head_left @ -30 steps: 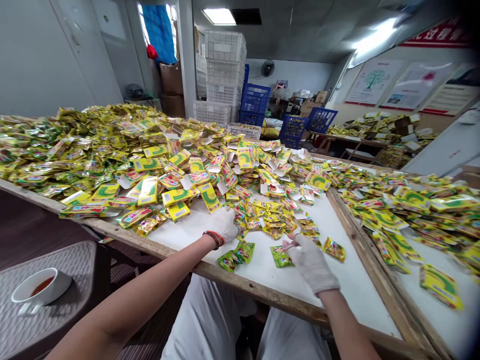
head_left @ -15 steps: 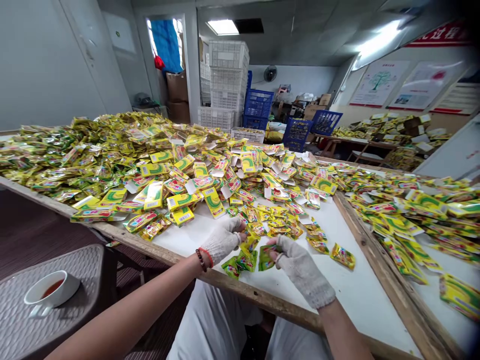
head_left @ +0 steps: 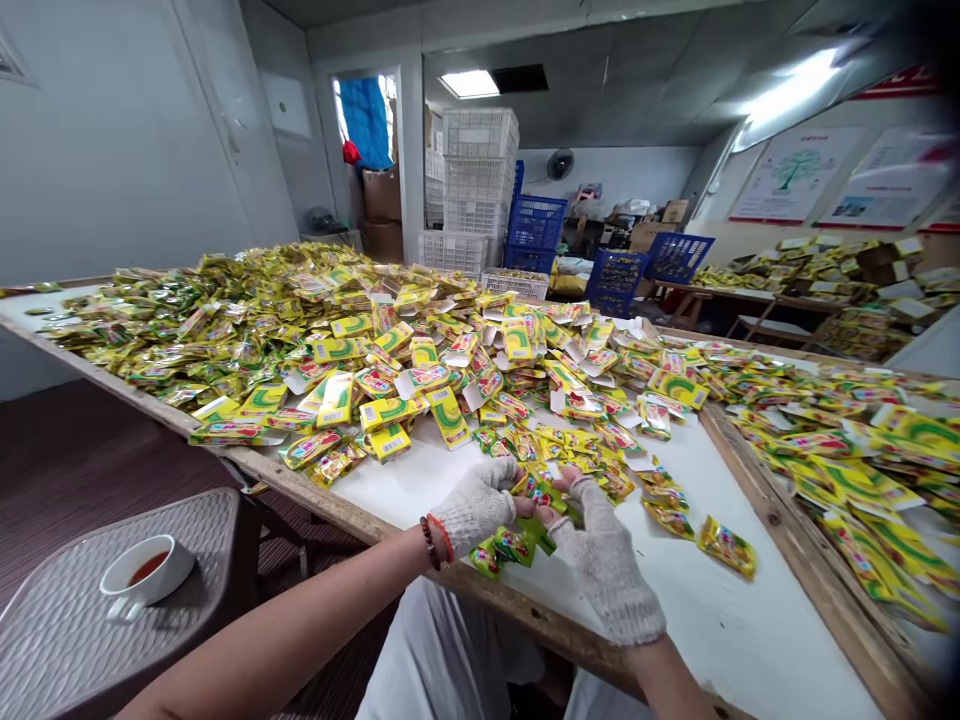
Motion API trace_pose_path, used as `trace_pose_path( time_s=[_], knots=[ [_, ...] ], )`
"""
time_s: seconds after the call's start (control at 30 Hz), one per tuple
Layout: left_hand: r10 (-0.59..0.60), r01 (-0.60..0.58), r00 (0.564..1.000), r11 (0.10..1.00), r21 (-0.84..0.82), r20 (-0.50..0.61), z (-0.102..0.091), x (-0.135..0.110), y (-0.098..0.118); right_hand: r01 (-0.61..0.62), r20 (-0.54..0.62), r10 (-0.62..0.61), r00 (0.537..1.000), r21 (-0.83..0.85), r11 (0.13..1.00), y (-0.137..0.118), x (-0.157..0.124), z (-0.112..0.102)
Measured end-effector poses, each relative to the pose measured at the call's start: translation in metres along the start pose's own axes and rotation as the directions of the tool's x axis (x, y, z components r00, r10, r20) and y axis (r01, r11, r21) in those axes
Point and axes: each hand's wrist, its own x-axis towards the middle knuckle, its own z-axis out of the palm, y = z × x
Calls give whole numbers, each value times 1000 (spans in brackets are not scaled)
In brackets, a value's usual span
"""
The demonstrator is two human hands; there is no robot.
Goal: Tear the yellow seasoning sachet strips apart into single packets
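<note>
My left hand, in a fingerless white knit glove, is closed with thumb and fingers on small shiny yellow-green packets. Facing it, my right hand, gloved alike, pinches the same bunch from the other side. How many packets lie between the fingers I cannot tell. Just below the hands, green packets rest at the near edge of the white tabletop. Beyond my fingertips lies a loose group of yellow packets. One yellow packet sits apart on the right.
A large heap of packets and flat yellow cartons covers the table's far side. A wooden divider separates another pile. At lower left, a cup of reddish liquid stands on a grey stool. White crates are stacked behind.
My two hands have come together, and the green packet in my right hand now meets the packets at my left. The view has turned slightly left.
</note>
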Motion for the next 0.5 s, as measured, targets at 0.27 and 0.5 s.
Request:
trace_pose_path(
  time_s=[0.27, 0.5],
  knots=[
    [314, -174, 949, 415, 893, 39, -80, 42, 11, -141, -8, 146, 989, 222, 965, 21, 6, 2],
    [279, -36, 960, 121, 992, 0, -129, 65, 16, -87, -44, 95, 995, 160, 983, 28, 3, 5]
  ],
)
